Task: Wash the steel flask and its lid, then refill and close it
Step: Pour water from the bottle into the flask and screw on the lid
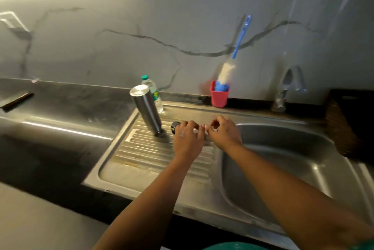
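Observation:
The steel flask (pixel 146 109) stands on the ribbed drainboard (pixel 141 148) left of the sink basin, its flat end up. Its dark round lid (pixel 174 125) lies on the drainboard just right of the flask, partly hidden by my fingers. My left hand (pixel 188 138) hovers over the drainboard with loosely curled fingers, its fingertips beside the lid. Close on its right, at the basin's edge, is my right hand (pixel 224 133), fingers loosely bent with thumb and forefinger near each other. Nothing I can make out is held in either hand. The frame is blurred.
A plastic water bottle (pixel 152 92) with a green cap stands behind the flask. A red cup (pixel 219 96) holds a blue-handled bottle brush (pixel 240 37) against the wall. The tap (pixel 288 85) rises behind the steel basin (pixel 283 158). A dark basket (pixel 344 126) sits at the right.

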Demonstrator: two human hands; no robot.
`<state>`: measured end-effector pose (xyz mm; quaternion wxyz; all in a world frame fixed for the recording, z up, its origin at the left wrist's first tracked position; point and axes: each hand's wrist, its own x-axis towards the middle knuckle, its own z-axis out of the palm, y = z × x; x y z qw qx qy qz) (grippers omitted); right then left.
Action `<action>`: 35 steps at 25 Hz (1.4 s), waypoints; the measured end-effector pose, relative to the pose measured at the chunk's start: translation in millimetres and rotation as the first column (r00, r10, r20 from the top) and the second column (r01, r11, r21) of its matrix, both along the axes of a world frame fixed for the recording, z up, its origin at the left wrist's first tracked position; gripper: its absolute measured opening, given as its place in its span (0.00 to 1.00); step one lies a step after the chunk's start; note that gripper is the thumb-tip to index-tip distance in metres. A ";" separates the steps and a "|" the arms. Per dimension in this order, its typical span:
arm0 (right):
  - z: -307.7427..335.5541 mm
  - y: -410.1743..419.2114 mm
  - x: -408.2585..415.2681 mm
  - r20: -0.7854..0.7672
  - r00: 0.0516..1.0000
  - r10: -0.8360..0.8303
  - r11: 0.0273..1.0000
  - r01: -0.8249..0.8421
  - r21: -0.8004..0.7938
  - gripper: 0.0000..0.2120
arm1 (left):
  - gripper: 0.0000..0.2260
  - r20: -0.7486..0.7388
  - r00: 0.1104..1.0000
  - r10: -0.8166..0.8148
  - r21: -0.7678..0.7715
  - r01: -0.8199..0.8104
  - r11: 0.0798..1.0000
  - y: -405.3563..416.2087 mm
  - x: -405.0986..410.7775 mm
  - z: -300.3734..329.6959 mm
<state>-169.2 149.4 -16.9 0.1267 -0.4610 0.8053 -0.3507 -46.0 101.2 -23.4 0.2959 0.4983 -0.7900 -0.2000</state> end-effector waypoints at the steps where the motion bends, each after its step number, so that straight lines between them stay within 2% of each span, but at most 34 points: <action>1: 3.2 -12.7 15.7 0.018 0.999 0.026 0.999 -0.027 0.018 0.11 | 0.13 -0.031 0.999 0.040 0.049 -0.039 0.998 -10.4 17.8 1.4; 4: 14.9 -50.4 57.4 0.115 0.990 0.086 0.992 -0.096 0.082 0.12 | 0.15 -0.113 0.989 0.099 0.171 -0.079 0.982 -46.4 68.3 3.4; 6: 20.9 -76.6 79.8 0.275 0.958 0.083 0.989 -0.112 0.092 0.12 | 0.15 -0.192 0.975 0.112 0.258 -0.060 0.964 -69.7 94.3 11.9; 7: 24.2 -89.7 88.3 0.386 0.920 0.064 0.991 -0.104 0.085 0.14 | 0.14 -0.240 0.961 0.134 0.310 -0.055 0.949 -79.7 103.6 18.4; 9: 33.1 -116.4 103.6 0.617 0.787 0.013 0.992 -0.086 0.090 0.19 | 0.15 -0.339 0.907 0.251 0.444 -0.080 0.892 -103.0 119.0 29.8; 11: 45.1 -138.7 116.0 0.787 0.615 -0.046 0.987 -0.094 0.131 0.23 | 0.20 -0.389 0.820 0.420 0.646 -0.083 0.759 -134.9 131.8 35.9; 13: 52.7 -158.5 121.1 0.867 0.483 -0.124 0.975 -0.105 0.198 0.29 | 0.29 -0.399 0.756 0.519 0.814 0.031 0.581 -162.8 143.1 46.1; 16: 50.3 -182.9 117.2 0.897 0.378 -0.231 0.953 -0.101 0.287 0.42 | 0.39 -0.420 0.729 0.541 0.886 0.200 0.418 -191.0 148.9 56.3; 18: 48.7 -195.7 113.7 0.864 0.418 -0.281 0.930 -0.105 0.353 0.44 | 0.40 -0.396 0.760 0.516 0.905 0.230 0.357 -203.4 147.0 57.0; 20: 49.0 -203.0 109.7 0.823 0.488 -0.290 0.893 -0.172 0.417 0.45 | 0.39 -0.353 0.838 0.416 0.918 0.225 0.327 -211.5 142.9 55.6; 21: 47.9 -205.5 108.0 0.829 0.477 -0.291 0.877 -0.214 0.431 0.45 | 0.37 -0.346 0.871 0.350 0.917 0.236 0.321 -214.1 140.9 53.2; 23: 47.4 -208.5 106.0 0.872 0.393 -0.291 0.873 -0.263 0.410 0.39 | 0.31 -0.374 0.888 0.269 0.905 0.287 0.313 -214.5 138.6 52.2; 26: 50.3 -206.7 107.5 0.896 0.369 -0.248 0.893 -0.272 0.359 0.30 | 0.21 -0.447 0.851 0.275 0.876 0.355 0.327 -215.2 143.2 53.3; 29: 62.6 -191.4 116.0 0.908 0.393 -0.145 0.923 -0.277 0.267 0.21 | 0.18 -0.525 0.803 0.281 0.830 0.411 0.377 -206.9 148.6 57.9; 32: 77.2 -163.3 117.0 0.917 0.398 -0.018 0.956 -0.261 0.132 0.19 | 0.18 -0.584 0.753 0.302 0.791 0.445 0.419 -188.5 149.8 70.7; 35: 84.1 -121.8 106.6 0.932 0.353 0.075 0.967 -0.255 0.019 0.21 | 0.17 -0.654 0.705 0.275 0.751 0.561 0.349 -162.9 153.1 84.4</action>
